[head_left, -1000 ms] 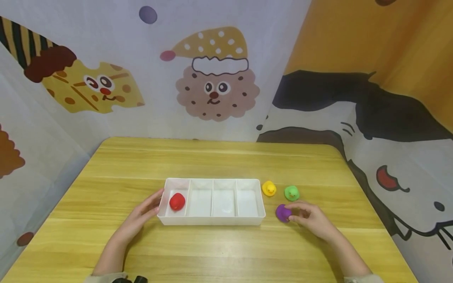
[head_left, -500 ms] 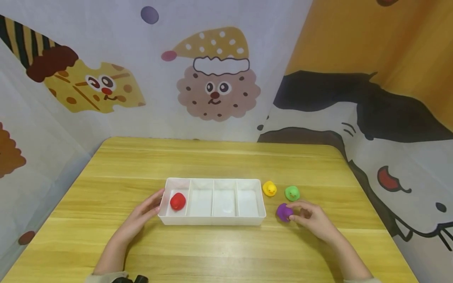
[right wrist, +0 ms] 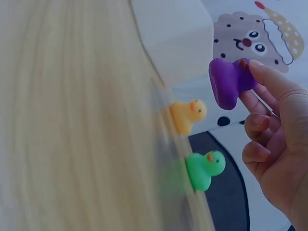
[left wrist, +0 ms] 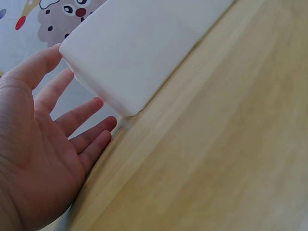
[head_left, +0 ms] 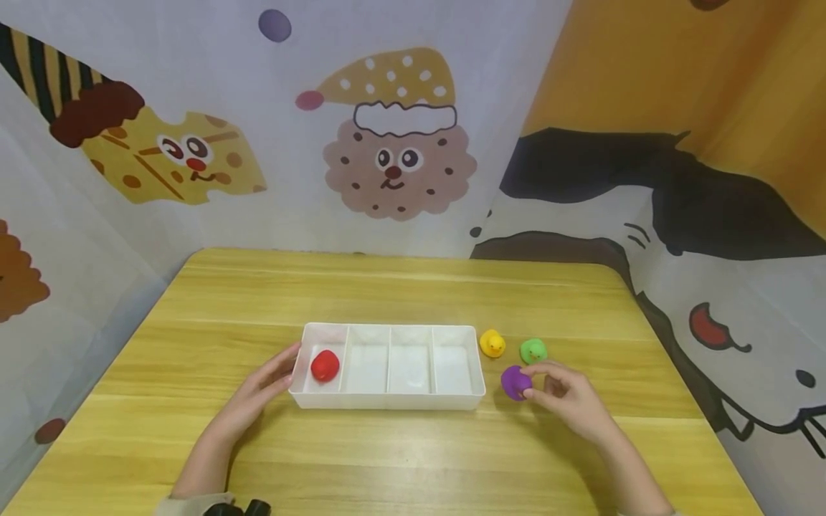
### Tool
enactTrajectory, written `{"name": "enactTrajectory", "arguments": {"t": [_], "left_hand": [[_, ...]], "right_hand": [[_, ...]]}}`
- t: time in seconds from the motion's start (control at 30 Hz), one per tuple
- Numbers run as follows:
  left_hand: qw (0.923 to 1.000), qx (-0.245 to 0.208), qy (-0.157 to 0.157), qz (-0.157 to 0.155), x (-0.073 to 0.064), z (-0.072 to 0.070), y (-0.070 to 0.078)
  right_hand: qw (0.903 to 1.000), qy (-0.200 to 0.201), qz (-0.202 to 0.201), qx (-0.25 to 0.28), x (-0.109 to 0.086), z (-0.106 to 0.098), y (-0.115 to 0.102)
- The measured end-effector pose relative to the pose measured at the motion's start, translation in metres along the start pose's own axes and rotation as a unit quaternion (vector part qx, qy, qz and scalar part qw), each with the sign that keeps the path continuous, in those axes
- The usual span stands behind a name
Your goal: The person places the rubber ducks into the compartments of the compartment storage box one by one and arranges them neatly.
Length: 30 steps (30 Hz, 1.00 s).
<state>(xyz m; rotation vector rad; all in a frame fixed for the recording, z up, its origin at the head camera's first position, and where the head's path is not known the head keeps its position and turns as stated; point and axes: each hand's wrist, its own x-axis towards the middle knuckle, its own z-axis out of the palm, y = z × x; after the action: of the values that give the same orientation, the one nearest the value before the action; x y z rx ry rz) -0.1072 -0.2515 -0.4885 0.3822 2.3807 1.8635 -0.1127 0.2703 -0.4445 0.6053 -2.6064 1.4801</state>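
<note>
Just right of the white tray (head_left: 387,394), my right hand (head_left: 568,401) pinches the purple duck (head_left: 514,381) while my flat, empty left hand (head_left: 258,394) steadies the tray's left end; next, I'd judge, carry it to an empty compartment.

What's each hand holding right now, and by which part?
The right hand pinches the purple duck by its head, lifted clear of the table. The left hand holds nothing; its straight fingers rest against the white tray's end.

Staged tabletop booth, not a lived-in room: light wooden table (head_left: 400,294) enclosed beyond and beside the hands by hanging cartoon-print cloth backdrops (head_left: 387,143) (cookie faces, a cat), with only a white divided tray (head_left: 387,398) and toy ducks.
</note>
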Motion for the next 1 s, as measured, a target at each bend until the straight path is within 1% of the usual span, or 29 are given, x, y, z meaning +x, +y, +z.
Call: {"name": "enactTrajectory", "arguments": {"t": [0.17, 0.3, 0.43, 0.7, 0.87, 1.0], "left_hand": [[1.0000, 0.001, 0.001, -0.006, 0.000, 0.000, 0.001], [1.0000, -0.003, -0.002, -0.005, 0.000, -0.001, 0.002], [1.0000, -0.007, -0.003, -0.002, 0.000, 0.000, 0.001], [0.9999, -0.012, -0.003, 0.000, 0.001, 0.000, 0.001], [0.9999, -0.011, -0.002, -0.008, 0.000, 0.000, 0.001], [0.9999, -0.009, -0.001, -0.012, 0.000, 0.001, 0.001]], "right_hand": [[0.9995, 0.015, -0.028, 0.003, 0.004, 0.003, -0.034], [0.9975, 0.025, -0.065, 0.004, 0.008, 0.006, -0.052], [0.9954, 0.032, -0.090, 0.009, 0.013, 0.011, -0.058], [0.9902, 0.024, -0.125, 0.059, 0.025, 0.026, -0.067], [0.9889, 0.015, -0.127, 0.075, 0.030, 0.037, -0.073], [0.9885, 0.008, -0.130, 0.077, 0.035, 0.045, -0.077]]}}
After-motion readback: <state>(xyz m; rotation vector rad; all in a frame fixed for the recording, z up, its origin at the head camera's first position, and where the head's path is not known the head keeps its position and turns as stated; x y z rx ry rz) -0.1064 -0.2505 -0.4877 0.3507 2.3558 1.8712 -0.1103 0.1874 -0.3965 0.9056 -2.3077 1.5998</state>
